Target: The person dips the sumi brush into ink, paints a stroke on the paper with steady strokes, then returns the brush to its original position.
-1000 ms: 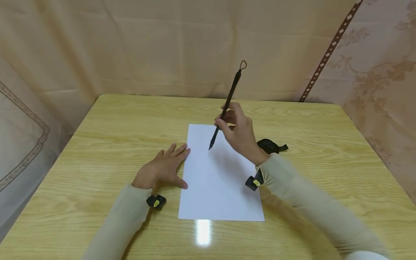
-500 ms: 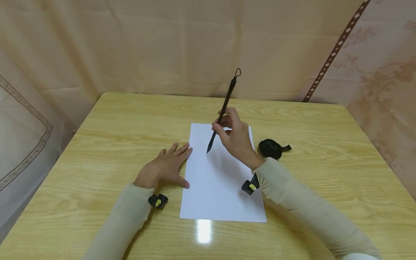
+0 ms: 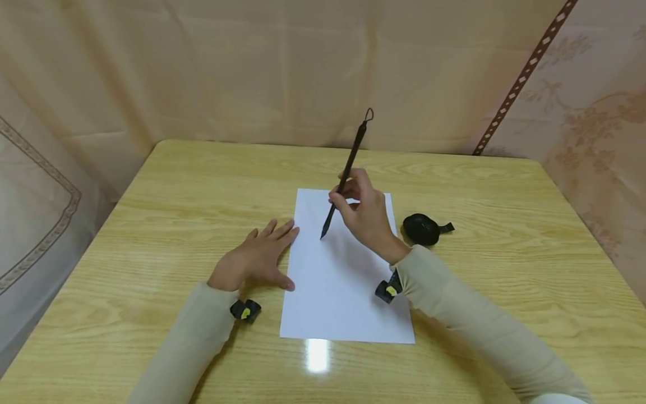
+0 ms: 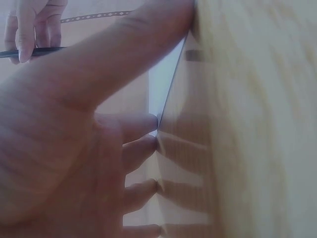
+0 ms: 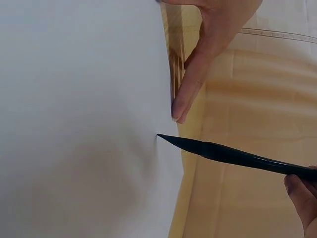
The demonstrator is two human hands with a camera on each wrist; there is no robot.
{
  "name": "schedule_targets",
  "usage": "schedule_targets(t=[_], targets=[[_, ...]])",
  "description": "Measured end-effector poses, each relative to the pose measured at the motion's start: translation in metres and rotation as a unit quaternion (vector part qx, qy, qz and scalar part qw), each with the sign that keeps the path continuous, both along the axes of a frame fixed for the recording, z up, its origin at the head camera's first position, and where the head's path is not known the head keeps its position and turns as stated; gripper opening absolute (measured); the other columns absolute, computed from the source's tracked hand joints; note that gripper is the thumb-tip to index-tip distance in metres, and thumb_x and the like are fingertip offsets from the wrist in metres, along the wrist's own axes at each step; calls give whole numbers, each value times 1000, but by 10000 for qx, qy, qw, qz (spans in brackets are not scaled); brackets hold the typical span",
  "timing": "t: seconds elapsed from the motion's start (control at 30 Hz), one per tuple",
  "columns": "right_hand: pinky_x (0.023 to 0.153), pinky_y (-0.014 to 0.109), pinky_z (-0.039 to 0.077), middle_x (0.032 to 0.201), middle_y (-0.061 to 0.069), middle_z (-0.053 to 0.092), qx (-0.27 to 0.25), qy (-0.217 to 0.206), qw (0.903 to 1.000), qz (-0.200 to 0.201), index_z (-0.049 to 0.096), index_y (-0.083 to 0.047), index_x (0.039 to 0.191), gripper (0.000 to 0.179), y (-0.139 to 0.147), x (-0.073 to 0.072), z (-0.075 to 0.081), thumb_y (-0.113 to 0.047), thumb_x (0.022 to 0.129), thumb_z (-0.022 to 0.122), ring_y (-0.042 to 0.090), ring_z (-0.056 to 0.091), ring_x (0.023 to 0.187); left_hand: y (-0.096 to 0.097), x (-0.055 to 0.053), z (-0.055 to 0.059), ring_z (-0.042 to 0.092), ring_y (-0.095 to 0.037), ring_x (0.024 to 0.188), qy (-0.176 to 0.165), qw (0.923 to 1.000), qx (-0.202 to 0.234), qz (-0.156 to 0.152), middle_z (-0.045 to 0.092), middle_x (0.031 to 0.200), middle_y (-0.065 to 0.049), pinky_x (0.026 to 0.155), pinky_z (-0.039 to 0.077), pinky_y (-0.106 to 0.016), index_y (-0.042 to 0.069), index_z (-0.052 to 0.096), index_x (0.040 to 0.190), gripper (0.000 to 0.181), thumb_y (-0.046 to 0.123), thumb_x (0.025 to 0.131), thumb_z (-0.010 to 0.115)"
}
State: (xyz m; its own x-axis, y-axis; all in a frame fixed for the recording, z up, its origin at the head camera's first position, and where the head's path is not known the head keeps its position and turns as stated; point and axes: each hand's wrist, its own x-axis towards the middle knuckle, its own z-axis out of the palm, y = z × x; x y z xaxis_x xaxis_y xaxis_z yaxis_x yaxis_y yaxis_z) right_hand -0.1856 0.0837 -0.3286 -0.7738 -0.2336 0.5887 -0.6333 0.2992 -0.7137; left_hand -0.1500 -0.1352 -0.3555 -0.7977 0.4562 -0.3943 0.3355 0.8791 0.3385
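The bench [image 3: 212, 179] has a pale yellow, wood-grained top with rounded far corners. On it lies a white sheet of paper [image 3: 328, 303], flat, its long sides running away from the person. Just beside the sheet's right edge, toward its far end, sits a small round black dish [image 3: 421, 229] with a short tab pointing away from the sheet. At the sheet's left edge rests the left hand [image 3: 258, 259], its fingers spread. Nearer the person than the sheet, a bright reflection [image 3: 317, 356] shows on the wood.
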Motion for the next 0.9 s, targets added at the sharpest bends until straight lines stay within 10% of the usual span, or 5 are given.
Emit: schedule_targets(t=[0.9], targets=[[65, 25, 58, 88, 19, 69, -24, -201, 9998, -39, 48, 5, 111, 29, 1, 5, -5, 0, 88, 65, 28, 71, 78, 0, 0, 2, -4, -36, 148, -26, 10000, 58, -23, 0, 162, -5, 114, 6, -64, 13, 11, 155, 115, 50, 70, 79]])
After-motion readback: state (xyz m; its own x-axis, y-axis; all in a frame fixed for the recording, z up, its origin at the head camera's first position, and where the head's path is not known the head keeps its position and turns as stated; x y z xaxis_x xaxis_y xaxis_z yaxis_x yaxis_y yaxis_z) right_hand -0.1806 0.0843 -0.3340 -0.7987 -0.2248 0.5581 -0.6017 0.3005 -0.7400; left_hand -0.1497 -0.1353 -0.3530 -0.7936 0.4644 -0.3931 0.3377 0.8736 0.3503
